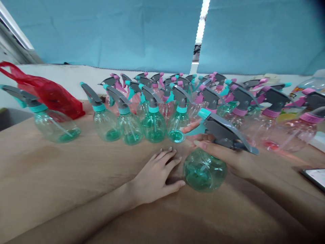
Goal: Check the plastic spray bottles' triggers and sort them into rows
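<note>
My right hand (215, 147) is wrapped round the neck of a green spray bottle (204, 171), just under its grey head with a teal nozzle and trigger. This bottle is clear green and round, and its nozzle points left. Flat on the wooden table lies my left hand (158, 174), fingers spread, holding nothing; its thumb tip comes close to the bottle's left side. Behind the hands stand several more green spray bottles (154, 127) in a row with teal collars. Pink spray bottles (266, 123) with pink collars stand at the right.
More spray bottles crowd the back of the wooden table (38, 176). A red plastic bag (48, 93) lies at the back left, behind a lone green bottle. At the right edge is a flat device with a bright screen (316, 178). Blue cloth (114, 34) hangs behind.
</note>
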